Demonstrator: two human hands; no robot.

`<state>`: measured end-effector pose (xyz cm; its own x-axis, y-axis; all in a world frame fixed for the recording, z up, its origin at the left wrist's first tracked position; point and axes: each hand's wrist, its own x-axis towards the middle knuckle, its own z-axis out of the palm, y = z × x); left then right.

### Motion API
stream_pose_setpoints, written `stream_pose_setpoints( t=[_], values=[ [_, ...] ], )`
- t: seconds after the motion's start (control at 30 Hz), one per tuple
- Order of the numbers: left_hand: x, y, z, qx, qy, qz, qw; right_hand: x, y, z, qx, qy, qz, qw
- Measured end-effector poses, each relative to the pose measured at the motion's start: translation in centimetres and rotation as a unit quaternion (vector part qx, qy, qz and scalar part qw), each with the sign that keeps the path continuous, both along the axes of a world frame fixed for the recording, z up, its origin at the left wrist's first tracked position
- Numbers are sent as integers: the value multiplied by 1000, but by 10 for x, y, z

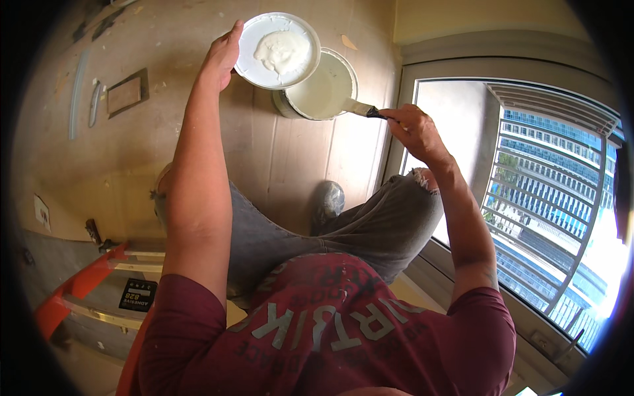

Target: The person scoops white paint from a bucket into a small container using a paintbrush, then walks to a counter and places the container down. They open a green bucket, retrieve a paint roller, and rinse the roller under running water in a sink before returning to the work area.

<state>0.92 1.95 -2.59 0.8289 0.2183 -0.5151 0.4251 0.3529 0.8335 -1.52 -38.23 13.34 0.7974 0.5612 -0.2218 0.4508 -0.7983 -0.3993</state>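
Flr (pixel 257 152); lid (pixel 267 24) held R of L grip (pixel 222 58).

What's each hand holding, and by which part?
Left hand: a round white lid, by its left edge. Right hand: a putty knife, by its dark handle.

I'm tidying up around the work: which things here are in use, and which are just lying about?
In use:
- lid, in the left hand
- white paste, on it
- scraper, in the right hand
- open bucket

Apparently just about:
- grey strip
- orange ladder
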Motion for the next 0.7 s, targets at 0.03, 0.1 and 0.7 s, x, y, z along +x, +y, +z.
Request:
stream_pose_setpoints(
  t=[0.03,0.1,0.7],
  values=[
    [-1,-3,3,-7,0,1,1000,-1,0,5,11,23,-31,999],
    [-5,-3,11,2,2,5,1000,2,9,6,23,80,-103,991],
    [0,-11,19,2,-5,19,1000,20,-6,-44,42,214,-285,933]
  ],
)
